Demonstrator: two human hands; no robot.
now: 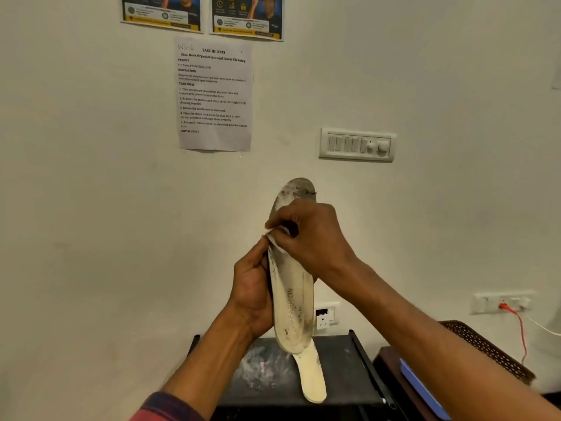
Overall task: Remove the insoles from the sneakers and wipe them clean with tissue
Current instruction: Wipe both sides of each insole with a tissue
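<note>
The upright insole (293,299) looks like matt cream foam, smudged grey and properly grimy toward the toe, with dark print on it. The tissue (277,240) is thin white paper, all crumpled. The second insole (312,378), reaching the front edge of the rack top (340,360), is the same pale matt stuff but cleaner. The rack top is matt black, scuffed with whitish dusty marks. The switch plate (356,144) is smooth white plastic with a slight sheen. The basket (485,350) is brown and perforated, plastic I think.

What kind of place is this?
Probably a room set up for a task: a printed task sheet on the wall, a switch panel and a dark rack below.
</note>
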